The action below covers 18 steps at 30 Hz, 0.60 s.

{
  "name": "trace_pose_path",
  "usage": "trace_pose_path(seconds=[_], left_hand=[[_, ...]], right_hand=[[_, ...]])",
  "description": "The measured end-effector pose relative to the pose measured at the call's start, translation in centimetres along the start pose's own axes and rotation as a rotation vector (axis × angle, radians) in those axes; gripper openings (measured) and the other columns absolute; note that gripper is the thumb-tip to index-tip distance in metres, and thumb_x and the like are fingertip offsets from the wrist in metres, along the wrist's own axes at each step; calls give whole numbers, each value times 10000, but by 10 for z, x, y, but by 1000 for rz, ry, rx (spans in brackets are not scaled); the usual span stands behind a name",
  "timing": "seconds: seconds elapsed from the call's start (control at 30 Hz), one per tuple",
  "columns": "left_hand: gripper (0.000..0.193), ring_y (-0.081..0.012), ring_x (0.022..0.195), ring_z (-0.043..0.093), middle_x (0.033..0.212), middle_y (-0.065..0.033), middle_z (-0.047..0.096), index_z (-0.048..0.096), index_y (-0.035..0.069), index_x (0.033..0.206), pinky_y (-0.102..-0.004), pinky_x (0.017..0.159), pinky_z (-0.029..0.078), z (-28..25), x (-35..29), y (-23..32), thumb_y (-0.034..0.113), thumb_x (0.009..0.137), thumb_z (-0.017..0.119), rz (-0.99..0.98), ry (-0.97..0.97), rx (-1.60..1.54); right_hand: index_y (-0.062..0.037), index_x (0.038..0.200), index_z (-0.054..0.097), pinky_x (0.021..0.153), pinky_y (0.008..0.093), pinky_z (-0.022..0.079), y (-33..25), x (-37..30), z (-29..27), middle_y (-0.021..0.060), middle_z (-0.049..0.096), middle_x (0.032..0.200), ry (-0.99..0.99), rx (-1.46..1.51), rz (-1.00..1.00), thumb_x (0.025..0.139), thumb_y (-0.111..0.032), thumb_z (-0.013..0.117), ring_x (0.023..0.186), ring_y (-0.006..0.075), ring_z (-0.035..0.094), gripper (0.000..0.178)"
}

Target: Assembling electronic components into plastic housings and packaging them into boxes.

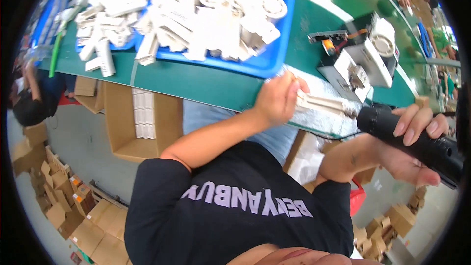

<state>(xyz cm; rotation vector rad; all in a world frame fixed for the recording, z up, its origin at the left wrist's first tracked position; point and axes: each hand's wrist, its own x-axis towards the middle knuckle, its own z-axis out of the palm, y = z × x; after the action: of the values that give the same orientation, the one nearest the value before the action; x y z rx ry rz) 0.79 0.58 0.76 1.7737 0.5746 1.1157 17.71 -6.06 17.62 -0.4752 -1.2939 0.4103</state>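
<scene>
Left grip (280,97): pinching a slim white plastic part (324,103) — near end hidden
Right grip (416,126): wrapped round a black cylindrical driver (427,152) — rear lost, frame's right

my green bench (206,84), a large blue tray (269,70) upon it, a second blue tray (128,45) to that tray's left, silvery sheet (326,87) and black-and-white device (378,64) to its right

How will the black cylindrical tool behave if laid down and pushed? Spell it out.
The black cylindrical tool would probably roll, since its body looks round. It should feel stiff: its thick barrel shows no bend in the right hand. Its smooth-looking surface might slide a little, though the actual friction can't be seen.
</scene>
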Motion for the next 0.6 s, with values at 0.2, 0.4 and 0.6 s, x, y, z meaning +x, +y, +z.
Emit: trace_pose_path(seconds=[0.2, 0.4, 0.6], left_hand=[[197, -317, 637, 589, 784, -135, 638, 541, 26, 881, -375, 608, 466, 7, -4, 0, 121, 980, 399, 6, 46, -58], [96, -360, 658, 595, 719, -144, 608, 538, 59, 875, -435, 584, 461, -21, 28, 39, 142, 920, 518, 4, -101, 130], [161, -363, 637, 606, 661, -143, 587, 527, 83, 873, -477, 551, 453, -74, 140, 80, 237, 917, 533, 244, -125, 501]], right_hand=[[16, 1348, 253, 471, 267, 429, -1, -9, 15, 134, 437, 962, 183, -90, -116, 846, -580, 615, 607, 172, 492, 859], [76, 1233, 350, 553, 247, 407, -46, 25, -28, 109, 458, 908, 389, 190, -327, 815, -554, 656, 719, 148, 495, 816], [81, 1230, 383, 663, 272, 407, -109, 13, -86, 97, 481, 890, 396, -266, -110, 858, -472, 637, 719, 156, 473, 713]])
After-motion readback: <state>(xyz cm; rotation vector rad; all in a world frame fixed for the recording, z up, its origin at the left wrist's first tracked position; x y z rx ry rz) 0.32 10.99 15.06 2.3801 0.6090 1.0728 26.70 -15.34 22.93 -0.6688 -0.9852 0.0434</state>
